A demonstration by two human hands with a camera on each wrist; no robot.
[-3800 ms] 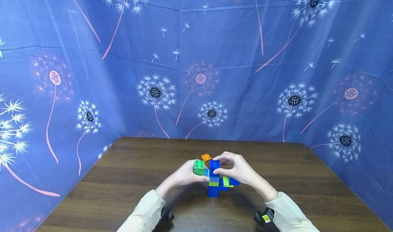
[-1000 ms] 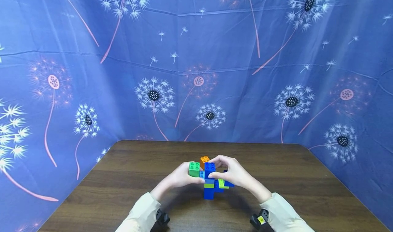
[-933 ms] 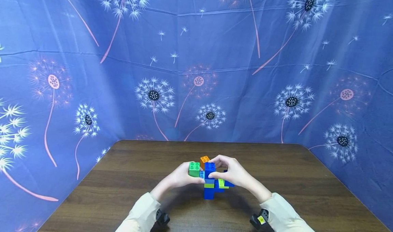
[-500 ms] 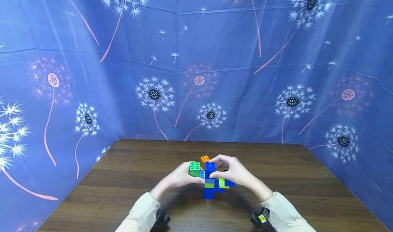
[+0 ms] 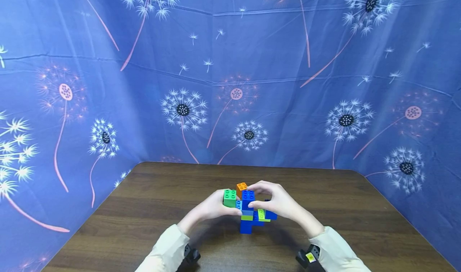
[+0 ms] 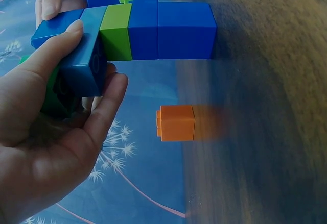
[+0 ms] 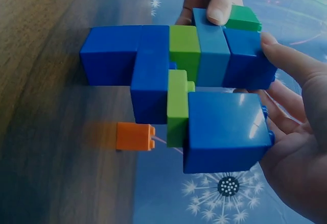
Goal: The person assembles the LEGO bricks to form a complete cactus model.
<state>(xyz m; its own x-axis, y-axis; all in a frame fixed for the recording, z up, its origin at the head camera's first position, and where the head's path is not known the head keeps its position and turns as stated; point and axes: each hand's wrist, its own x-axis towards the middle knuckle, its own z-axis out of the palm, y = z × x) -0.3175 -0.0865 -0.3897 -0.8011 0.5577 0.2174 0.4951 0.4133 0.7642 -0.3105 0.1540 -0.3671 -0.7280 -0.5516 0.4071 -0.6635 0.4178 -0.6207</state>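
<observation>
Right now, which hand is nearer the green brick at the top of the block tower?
Left. The left hand grips the tower right at the green brick; the right hand holds the far side, across the blue top brick.

A toy brick structure stands on the near middle of a table. The left hand touches its left side and the right hand its right. A single loose brick sits on the table just behind the structure, apart from it. A patterned cloth backdrop rises behind the table and along both sides.

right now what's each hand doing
left hand: gripping the brick tower near its top.
right hand: pinching the tower's top blue brick.
</observation>
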